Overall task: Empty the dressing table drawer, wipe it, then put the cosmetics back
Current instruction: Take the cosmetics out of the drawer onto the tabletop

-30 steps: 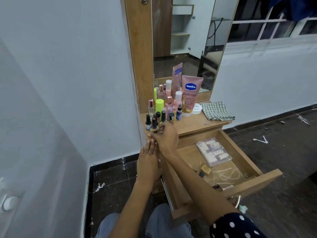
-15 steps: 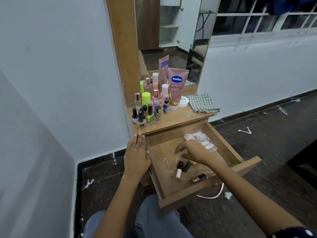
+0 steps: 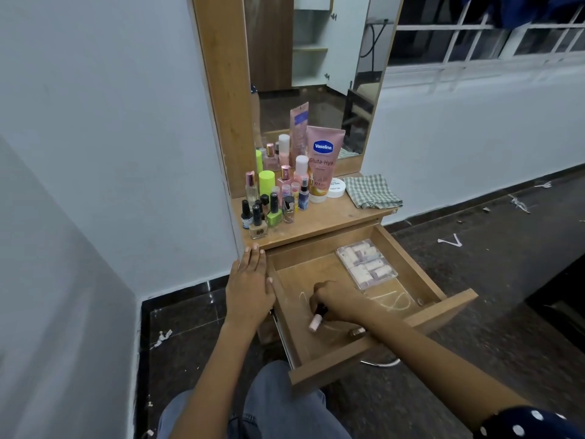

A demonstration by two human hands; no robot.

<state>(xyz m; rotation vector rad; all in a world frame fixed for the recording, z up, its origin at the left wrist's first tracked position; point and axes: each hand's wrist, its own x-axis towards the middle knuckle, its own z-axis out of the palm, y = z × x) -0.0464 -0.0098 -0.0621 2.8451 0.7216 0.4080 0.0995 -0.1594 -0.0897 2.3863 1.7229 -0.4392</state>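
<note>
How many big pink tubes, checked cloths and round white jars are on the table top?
Big pink Vaseline tube: 1
Green checked cloth: 1
Round white jar: 1
Total: 3

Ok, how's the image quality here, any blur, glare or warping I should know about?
Head view: dim indoor light, soft overall; wide-angle lens bends the wall and window bars near the edges. The right hand in the drawer is slightly smeared. Mirror shows reflections, no harsh glare.
</note>
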